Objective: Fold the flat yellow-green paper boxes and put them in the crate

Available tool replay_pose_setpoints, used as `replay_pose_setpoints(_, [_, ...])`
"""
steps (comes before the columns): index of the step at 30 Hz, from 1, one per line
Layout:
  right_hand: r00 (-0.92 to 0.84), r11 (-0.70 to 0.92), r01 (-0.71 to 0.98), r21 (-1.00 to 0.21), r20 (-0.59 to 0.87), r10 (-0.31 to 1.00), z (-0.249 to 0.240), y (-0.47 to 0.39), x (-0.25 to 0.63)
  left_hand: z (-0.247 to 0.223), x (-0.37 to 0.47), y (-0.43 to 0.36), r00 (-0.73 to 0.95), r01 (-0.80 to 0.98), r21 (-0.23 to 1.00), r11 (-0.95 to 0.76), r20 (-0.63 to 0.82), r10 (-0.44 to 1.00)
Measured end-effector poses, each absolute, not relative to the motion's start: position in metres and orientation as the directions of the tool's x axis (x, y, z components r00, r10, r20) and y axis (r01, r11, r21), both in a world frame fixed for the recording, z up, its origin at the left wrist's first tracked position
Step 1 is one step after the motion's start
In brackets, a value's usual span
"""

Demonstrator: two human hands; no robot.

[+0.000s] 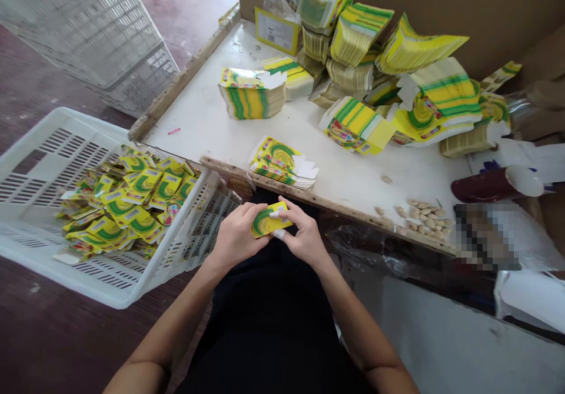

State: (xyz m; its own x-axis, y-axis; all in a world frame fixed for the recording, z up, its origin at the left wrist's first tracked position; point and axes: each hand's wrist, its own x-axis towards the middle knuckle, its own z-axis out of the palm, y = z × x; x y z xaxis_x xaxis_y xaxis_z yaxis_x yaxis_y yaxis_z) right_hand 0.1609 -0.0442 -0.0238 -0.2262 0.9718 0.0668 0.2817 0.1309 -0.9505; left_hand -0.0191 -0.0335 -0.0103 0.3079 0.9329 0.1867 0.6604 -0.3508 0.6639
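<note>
A small yellow-green box [263, 222] is held between both hands, in front of my dark clothing. My left hand [236, 233] grips its left end. The fingers of my right hand [306, 235] pinch its right end, where a bit of white shows; light wraps cover some fingertips. Just beyond the hands, a small pile of flat printed cartons [282, 162] lies at the table's wooden front edge. To the left, a white plastic crate [128, 293] holds many yellow-green boxes [136, 220].
Stacks of flat cartons [253, 97] stand on the white table [198, 112], with more bundles at the back right. Loose beige pieces [426, 217], a dark red cup [485, 185] and plastic bags are at the right. Large white crates [92, 35] stand at the upper left.
</note>
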Motion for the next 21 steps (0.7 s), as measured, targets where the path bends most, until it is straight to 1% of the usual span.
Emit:
replay_pose_setpoints(2, [-0.212,0.106,0.239,-0.965,0.054,0.976,-0.023,-0.045,0.15,-0.011,-0.03,-0.034,0.262,0.646,0.698,-0.309,0.177,0.949])
replay_pose_setpoints(3, [-0.219,0.113,0.227,-0.967,0.062,0.974,-0.021,-0.043,0.146,-0.01,-0.039,-0.034,0.213,0.643,0.715,-0.274,0.177,0.961])
replay_pose_setpoints(5, [-0.208,0.166,0.248,-0.954,0.115,0.971,-0.015,-0.033,0.144,-0.005,-0.067,-0.032,0.027,0.664,0.725,-0.181,0.219,0.975])
replay_pose_setpoints(6, [-0.182,0.2,0.286,-0.937,0.152,0.972,-0.012,-0.024,0.146,-0.002,-0.084,-0.031,-0.11,0.694,0.709,-0.125,0.277,0.955])
replay_pose_setpoints(8, [-0.092,0.24,0.416,-0.877,0.221,0.971,-0.007,0.0,0.151,0.004,-0.115,-0.029,-0.352,0.748,0.664,0.0,0.397,0.848])
replay_pose_setpoints(10, [-0.001,0.21,0.583,-0.785,0.257,0.966,-0.008,0.028,0.155,0.006,-0.135,-0.028,-0.451,0.741,0.668,0.072,0.415,0.79])
replay_pose_setpoints(11, [0.026,0.171,0.652,-0.739,0.247,0.969,-0.01,0.041,0.157,0.004,-0.139,-0.029,-0.46,0.726,0.684,0.071,0.405,0.79])
replay_pose_setpoints(13, [0.043,0.088,0.738,-0.669,0.177,0.983,-0.018,0.062,0.157,-0.003,-0.134,-0.03,-0.418,0.678,0.735,0.024,0.358,0.835])
replay_pose_setpoints(15, [0.042,0.052,0.776,-0.629,0.133,0.99,-0.026,0.073,0.156,-0.014,-0.115,-0.033,-0.329,0.613,0.79,-0.022,0.28,0.902])
replay_pose_setpoints(16, [0.044,0.05,0.783,-0.62,0.136,0.99,-0.028,0.075,0.155,-0.019,-0.103,-0.035,-0.279,0.576,0.817,-0.028,0.229,0.933])
replay_pose_setpoints(19, [0.068,0.072,0.773,-0.63,0.196,0.978,-0.029,0.072,0.155,-0.032,-0.067,-0.038,-0.121,0.455,0.891,-0.01,0.072,0.99])
replay_pose_setpoints(21, [0.092,0.1,0.72,-0.687,0.238,0.967,-0.024,0.063,0.155,-0.036,-0.047,-0.037,-0.02,0.341,0.94,0.036,-0.031,0.999])
